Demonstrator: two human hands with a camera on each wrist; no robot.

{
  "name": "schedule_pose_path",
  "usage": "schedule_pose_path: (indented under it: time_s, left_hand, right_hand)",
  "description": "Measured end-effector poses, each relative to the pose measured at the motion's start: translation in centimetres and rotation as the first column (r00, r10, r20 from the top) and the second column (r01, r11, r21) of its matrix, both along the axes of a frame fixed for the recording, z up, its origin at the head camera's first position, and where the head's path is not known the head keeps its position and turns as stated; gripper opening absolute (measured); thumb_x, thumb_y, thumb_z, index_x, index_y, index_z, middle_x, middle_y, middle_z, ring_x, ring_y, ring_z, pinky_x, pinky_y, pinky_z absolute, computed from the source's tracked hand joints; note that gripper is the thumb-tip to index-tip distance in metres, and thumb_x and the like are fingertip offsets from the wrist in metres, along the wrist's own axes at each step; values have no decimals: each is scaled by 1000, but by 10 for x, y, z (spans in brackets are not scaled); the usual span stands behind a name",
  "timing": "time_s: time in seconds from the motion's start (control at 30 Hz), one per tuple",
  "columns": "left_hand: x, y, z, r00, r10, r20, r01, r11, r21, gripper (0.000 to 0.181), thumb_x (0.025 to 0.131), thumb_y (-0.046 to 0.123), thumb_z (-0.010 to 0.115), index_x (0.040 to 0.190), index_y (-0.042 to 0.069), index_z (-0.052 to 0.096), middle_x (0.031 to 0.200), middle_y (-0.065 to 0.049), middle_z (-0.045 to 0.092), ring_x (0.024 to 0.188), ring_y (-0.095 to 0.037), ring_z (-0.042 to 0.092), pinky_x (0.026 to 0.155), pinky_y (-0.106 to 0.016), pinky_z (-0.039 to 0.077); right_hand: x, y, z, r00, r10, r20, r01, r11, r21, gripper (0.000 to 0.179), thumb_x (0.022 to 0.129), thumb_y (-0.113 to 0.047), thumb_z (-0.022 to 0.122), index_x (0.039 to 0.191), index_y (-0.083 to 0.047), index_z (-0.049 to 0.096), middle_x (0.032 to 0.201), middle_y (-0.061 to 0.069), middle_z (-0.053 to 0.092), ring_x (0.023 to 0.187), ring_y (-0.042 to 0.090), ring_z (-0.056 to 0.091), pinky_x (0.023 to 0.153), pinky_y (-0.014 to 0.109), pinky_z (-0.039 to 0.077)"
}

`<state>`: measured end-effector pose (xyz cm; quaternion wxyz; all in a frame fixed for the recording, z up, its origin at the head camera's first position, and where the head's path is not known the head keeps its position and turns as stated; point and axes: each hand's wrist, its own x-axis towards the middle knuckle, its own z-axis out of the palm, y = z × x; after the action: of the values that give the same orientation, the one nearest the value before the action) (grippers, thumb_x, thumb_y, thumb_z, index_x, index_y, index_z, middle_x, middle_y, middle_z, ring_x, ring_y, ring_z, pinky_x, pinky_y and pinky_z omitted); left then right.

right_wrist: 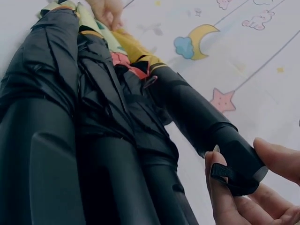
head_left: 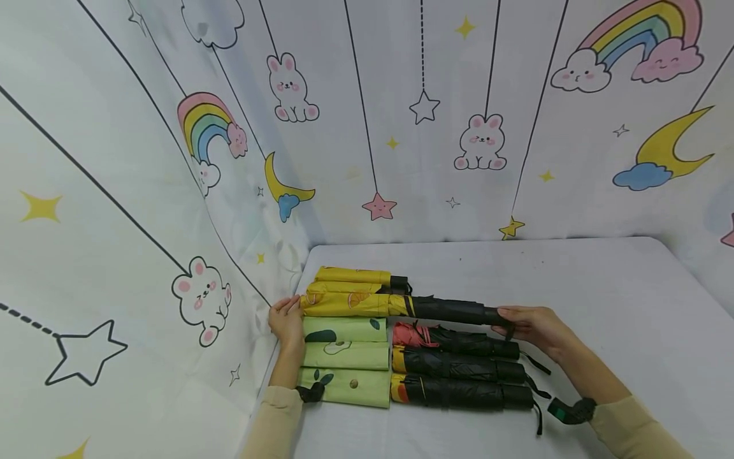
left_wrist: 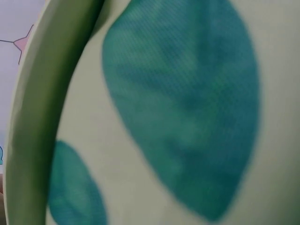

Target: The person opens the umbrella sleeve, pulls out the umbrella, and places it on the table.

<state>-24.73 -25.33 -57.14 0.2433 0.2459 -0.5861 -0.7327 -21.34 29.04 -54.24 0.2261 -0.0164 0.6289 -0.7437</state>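
Observation:
A black folding umbrella [head_left: 453, 309] lies level across the rows, its left half inside a yellow fruit-print sleeve [head_left: 350, 304]. My left hand [head_left: 288, 324] pinches the sleeve's left end. At the other end, my right hand [head_left: 536, 326] holds the umbrella's handle between thumb and fingers, with the strap loop [right_wrist: 229, 176] by the fingertips. Nearer me lie three more black folding umbrellas [head_left: 459, 363] side by side. Left of them are light green avocado-print sleeves [head_left: 361, 355]. One green sleeve [left_wrist: 183, 103] fills the left wrist view, which hides the left hand's grip.
Behind the held umbrella lie two yellow-sleeved items [head_left: 350, 275] with black ends. Wrist straps [head_left: 536, 363] trail right of the black umbrellas. The white table [head_left: 602, 274] meets a printed curtain [head_left: 367, 140] at the back and left.

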Motion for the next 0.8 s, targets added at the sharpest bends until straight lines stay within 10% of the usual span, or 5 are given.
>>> schedule_pose_path:
  time_s: [0.57, 0.8]
  left_hand:
    - [-1, 0, 0, 1000, 10, -4, -10, 1000, 2, 38, 93, -20, 59, 127, -6, 49, 129, -27, 65, 125, -36, 65, 97, -31, 58]
    - [-2, 1, 1, 1000, 1, 2, -1, 1000, -26, 39, 91, -21, 59, 125, -6, 49, 128, -27, 66, 123, -35, 65, 88, -25, 59]
  right_hand:
    - [-4, 18, -22, 999, 36, 12, -37, 995, 92, 33, 106, -19, 64, 134, -3, 69, 118, 1, 76, 106, 22, 75, 93, 32, 61]
    - [-8, 22, -26, 998, 53, -46, -36, 952, 303, 54, 104, -34, 66, 145, 2, 59, 129, 3, 72, 108, 17, 73, 91, 29, 59]
